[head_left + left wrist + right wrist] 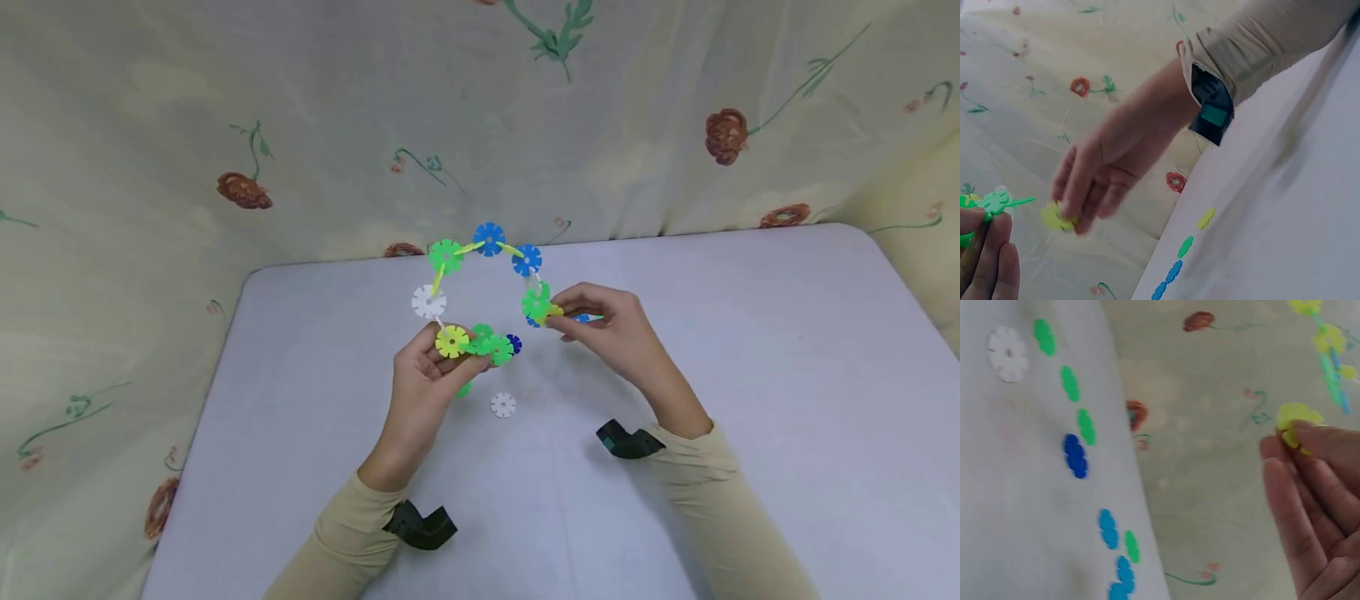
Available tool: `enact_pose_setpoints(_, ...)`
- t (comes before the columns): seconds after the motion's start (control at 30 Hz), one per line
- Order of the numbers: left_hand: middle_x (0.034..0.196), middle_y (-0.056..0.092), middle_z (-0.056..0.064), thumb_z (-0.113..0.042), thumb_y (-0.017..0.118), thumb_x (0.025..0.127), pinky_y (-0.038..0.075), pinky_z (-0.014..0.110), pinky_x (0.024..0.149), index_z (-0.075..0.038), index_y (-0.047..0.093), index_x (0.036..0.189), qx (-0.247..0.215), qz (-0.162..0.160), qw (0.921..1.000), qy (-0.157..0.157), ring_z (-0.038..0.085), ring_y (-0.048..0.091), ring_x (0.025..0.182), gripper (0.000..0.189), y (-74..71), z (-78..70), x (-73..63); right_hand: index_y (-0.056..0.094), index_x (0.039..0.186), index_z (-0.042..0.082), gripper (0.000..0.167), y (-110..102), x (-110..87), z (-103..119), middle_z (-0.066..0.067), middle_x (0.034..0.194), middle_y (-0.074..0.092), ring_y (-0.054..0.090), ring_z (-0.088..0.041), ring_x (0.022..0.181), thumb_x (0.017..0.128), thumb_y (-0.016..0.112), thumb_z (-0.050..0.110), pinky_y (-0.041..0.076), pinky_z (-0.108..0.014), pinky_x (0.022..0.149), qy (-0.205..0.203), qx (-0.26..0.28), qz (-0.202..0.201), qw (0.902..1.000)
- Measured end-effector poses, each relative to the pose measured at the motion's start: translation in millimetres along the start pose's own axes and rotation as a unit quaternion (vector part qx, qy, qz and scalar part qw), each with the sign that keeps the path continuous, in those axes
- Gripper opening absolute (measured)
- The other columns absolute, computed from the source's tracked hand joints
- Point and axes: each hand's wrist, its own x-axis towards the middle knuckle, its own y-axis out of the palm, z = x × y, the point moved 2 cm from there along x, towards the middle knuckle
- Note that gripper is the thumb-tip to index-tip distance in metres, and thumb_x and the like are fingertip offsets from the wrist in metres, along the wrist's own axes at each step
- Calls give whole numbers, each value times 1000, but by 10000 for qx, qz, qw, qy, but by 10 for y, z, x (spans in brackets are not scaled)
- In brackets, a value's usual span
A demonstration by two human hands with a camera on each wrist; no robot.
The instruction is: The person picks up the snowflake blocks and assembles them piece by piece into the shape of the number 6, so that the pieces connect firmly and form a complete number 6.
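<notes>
Yellow disc (1298, 414) in right hand (617, 329), table edge (690, 238) beyond

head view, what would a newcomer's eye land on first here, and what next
Probably the bright chain of notched discs, arching up in the middle, gripped near one end by the left hand. Next, likely the yellow disc pinched in the right hand, close to the arc's right side. After that, perhaps the flowered cloth behind the pale table.

Disc chain (454, 260) grn, yel, blu & wht; backdrop (480, 108) floral.
</notes>
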Motion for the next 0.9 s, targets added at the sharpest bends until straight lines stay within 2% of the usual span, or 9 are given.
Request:
enact_pose_setpoints(0.13, 105, 74, 11, 4, 73, 92, 65, 38, 88, 1, 59, 111, 33, 19, 10000, 25, 16, 77, 93, 23, 1, -5, -1, 73, 105, -1, 16, -188, -77, 135, 5, 97, 78, 76, -14, 81, 91, 79, 6, 64, -23, 70, -380, 559, -764, 9948)
enact_pose_setpoints(0.23, 105, 74, 12, 4, 72, 92, 65, 36, 88, 1, 59, 111, 35, 19, 10000, 49, 16, 77, 93, 23, -1, -5, 3, 72, 101, -6, 15, -249, -134, 224, 12, 96, 78, 75, -9, 77, 89, 79, 0, 63, -22, 67, -724, 857, -959, 9890)
enact_pose_setpoints(0.3, 105, 74, 11, 4, 72, 92, 65, 35, 88, 2, 59, 111, 30, 27, 10000, 48, 16, 77, 92, 23, -1, -2, 3, 73, 99, -7, 14, -250, -165, 272, 11, 96, 78, 75, -9, 77, 88, 79, -3, 63, -23, 67, -962, 1005, -812, 9869)
enact_pose_setpoints(0.4, 105, 74, 10, 4, 72, 92, 64, 34, 88, 2, 59, 111, 29, 67, 10000, 13, 15, 77, 92, 23, 0, 2, 3, 75, 99, -5, 13, -190, -191, 323, 9, 98, 78, 75, -13, 81, 86, 78, -7, 64, -26, 68, -1192, 1058, -275, 9868)
enact_pose_setpoints(0.53, 109, 74, 14, 3, 72, 93, 64, 34, 89, 2, 59, 112, 14, 141, 9999, -64, 15, 77, 94, 24, 6, 3, -1, 79, 100, 4, 17, -61, -186, 356, 4, 98, 78, 75, -14, 84, 86, 79, -5, 65, -28, 70, -1335, 696, 241, 9883)
enact_pose_setpoints(0.7, 115, 73, 20, 3, 71, 93, 64, 35, 91, 2, 58, 116, -20, 214, 9997, -151, 15, 77, 96, 26, 8, 10, -5, 80, 99, 12, 20, 32, -171, 354, -3, 97, 80, 74, -8, 88, 86, 80, -3, 63, -26, 70, -1468, 367, 388, 9877)
enact_pose_setpoints(0.9, 117, 72, 23, 3, 71, 94, 63, 34, 92, 3, 58, 122, -19, 329, 9993, -194, 14, 77, 98, 31, 23, 8, -9, 81, 100, 10, 22, 75, -170, 347, -4, 97, 81, 74, -4, 91, 84, 81, -5, 63, -24, 72, -1646, 136, 433, 9853)
